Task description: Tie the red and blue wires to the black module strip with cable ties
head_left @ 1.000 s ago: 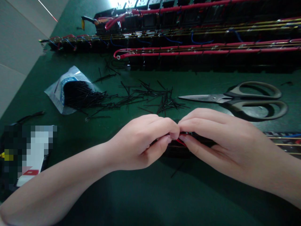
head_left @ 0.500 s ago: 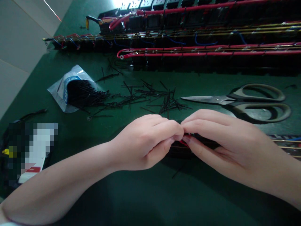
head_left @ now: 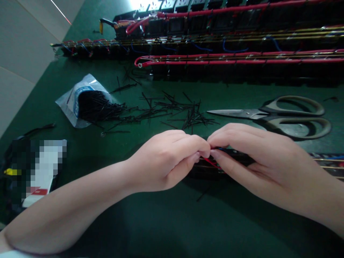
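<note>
My left hand (head_left: 166, 161) and my right hand (head_left: 258, 157) meet fingertip to fingertip over a long black strip assembly with red, blue and yellow wires (head_left: 326, 163) lying on the green table (head_left: 161, 222). Both hands are closed in a pinch on something small at the strip's left end; a bit of red wire (head_left: 212, 163) shows between the fingers. What exactly they pinch is hidden. Loose black cable ties (head_left: 172, 111) lie scattered just beyond the hands.
Large scissors (head_left: 279, 114) lie shut at the right. An open plastic bag of black ties (head_left: 86, 105) sits at the left. Several wired strips with red wires (head_left: 236, 57) are lined up at the back. A blurred-out object (head_left: 37, 168) lies at the near left.
Hardly anything differs: both hands stay pinched together at the same spot, with only small finger shifts. The view has drifted slightly.
</note>
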Demonstrator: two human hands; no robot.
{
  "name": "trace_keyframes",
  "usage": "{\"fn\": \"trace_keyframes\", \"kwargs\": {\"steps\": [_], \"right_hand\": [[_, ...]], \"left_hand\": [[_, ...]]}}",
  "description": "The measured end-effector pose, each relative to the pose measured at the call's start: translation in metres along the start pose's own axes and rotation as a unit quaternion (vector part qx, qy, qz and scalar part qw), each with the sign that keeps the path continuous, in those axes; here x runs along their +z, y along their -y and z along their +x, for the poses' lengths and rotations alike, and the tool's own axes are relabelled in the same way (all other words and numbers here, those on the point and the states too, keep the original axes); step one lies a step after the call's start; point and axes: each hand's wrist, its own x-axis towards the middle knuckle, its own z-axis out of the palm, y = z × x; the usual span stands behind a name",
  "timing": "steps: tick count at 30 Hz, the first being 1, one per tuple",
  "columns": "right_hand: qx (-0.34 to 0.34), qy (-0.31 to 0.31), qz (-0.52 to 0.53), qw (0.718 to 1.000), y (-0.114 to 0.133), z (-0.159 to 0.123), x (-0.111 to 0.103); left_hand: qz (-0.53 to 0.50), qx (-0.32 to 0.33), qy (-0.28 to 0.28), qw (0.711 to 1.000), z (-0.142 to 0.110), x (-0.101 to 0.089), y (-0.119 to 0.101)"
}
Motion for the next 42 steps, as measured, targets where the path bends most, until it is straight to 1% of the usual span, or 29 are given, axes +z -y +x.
{"fn": "trace_keyframes", "kwargs": {"steps": [5,11,15,23,27,31,34,38,42], "right_hand": [[0.032,-0.011,0.01,0.999,0.001,0.002,-0.003],[0.049,-0.024,0.032,0.998,0.0,0.005,-0.006],[0.084,-0.027,0.044,0.995,0.001,0.007,-0.008],[0.133,-0.071,0.038,0.988,0.007,0.005,-0.008],[0.119,-0.08,0.048,0.988,0.007,0.003,-0.008],[0.101,-0.063,0.084,0.989,0.006,0.004,-0.011],[0.106,-0.059,0.101,0.987,0.005,0.006,-0.012],[0.107,-0.066,0.118,0.985,0.007,0.007,-0.014],[0.122,-0.091,0.177,0.972,0.007,0.006,-0.013]], "left_hand": [[-0.005,0.011,-0.015,1.0,0.0,0.0,0.0],[-0.001,0.014,-0.016,1.0,0.002,-0.001,-0.001],[-0.001,0.011,-0.013,1.0,0.003,-0.001,-0.001],[-0.002,0.008,-0.007,1.0,0.002,-0.001,-0.001],[-0.006,-0.005,-0.005,1.0,0.0,-0.001,0.0],[-0.017,-0.008,-0.026,0.999,-0.001,0.0,0.001],[-0.025,-0.006,-0.039,0.999,-0.001,0.002,0.001],[-0.03,-0.006,-0.04,0.999,-0.001,0.003,0.001],[-0.025,-0.009,-0.038,0.999,0.0,0.002,0.001]]}}
